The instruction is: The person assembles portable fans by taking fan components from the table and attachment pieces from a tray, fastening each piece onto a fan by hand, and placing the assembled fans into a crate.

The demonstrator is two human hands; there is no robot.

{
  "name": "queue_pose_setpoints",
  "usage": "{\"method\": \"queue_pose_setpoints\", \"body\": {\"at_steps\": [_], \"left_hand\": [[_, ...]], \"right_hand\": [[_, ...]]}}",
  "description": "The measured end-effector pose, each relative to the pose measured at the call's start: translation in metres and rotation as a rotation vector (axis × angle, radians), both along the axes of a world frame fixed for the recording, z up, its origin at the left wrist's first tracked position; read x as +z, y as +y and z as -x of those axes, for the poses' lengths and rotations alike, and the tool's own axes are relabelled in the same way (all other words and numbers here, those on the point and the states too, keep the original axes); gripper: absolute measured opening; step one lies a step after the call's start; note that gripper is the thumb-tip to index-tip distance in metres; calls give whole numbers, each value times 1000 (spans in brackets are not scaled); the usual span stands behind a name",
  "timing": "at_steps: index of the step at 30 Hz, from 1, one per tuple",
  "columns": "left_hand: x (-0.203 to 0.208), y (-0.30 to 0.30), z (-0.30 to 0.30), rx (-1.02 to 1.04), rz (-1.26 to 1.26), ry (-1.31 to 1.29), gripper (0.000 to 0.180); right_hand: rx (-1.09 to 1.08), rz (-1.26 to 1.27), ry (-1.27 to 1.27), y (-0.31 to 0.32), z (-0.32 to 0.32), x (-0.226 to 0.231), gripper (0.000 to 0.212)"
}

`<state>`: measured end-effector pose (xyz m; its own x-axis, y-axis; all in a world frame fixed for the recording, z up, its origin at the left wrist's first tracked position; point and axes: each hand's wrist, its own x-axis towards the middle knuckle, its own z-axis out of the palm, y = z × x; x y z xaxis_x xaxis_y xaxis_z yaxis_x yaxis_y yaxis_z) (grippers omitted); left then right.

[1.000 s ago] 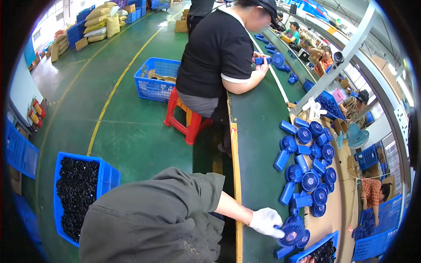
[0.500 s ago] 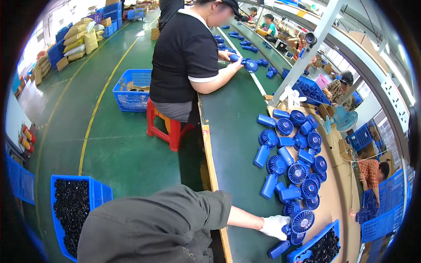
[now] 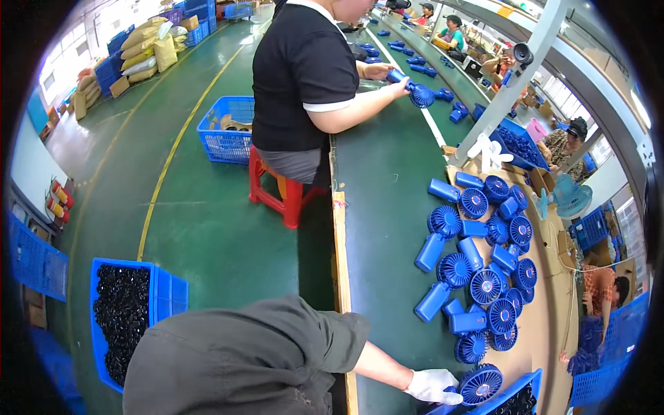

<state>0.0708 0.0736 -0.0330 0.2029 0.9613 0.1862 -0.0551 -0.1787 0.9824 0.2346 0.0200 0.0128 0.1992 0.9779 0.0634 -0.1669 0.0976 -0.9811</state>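
Observation:
My left hand, in a white glove, reaches over the green belt from the lower edge. Its fingers are closed on a blue handheld fan, with the round grille showing beside the fingertips and the handle mostly hidden under the hand. Just beyond lies a pile of similar blue fans, heads and handles pointing various ways, partly on the belt and partly on brown cardboard. By the held fan stands a blue crate of small black parts. My right hand is out of the picture.
A co-worker on a red stool holds a blue fan over the belt. On the floor at left is a blue crate of black parts. A grey post rises beyond the pile.
My left hand has drawn the fan nearer, toward the lower edge and away from the pile. The whole view has shifted, so the surroundings sit farther right. The co-worker still holds a fan.

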Motion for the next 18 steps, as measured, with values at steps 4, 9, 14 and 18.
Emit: {"method": "queue_pose_setpoints", "body": {"at_steps": [4, 9, 14, 18], "left_hand": [[18, -9, 13, 1, -222, 176, 47], [30, -12, 12, -16, -237, 313, 50], [32, -9, 11, -60, -182, 380, 57], [32, -7, 13, -78, -182, 414, 58]], "right_hand": [[92, 101, -62, -1, 9, -2, 20], [3, 118, -159, -1, 19, 1, 25], [97, 174, -324, 0, 0, -17, 33], [81, 188, -280, 0, 10, -13, 33]]}}
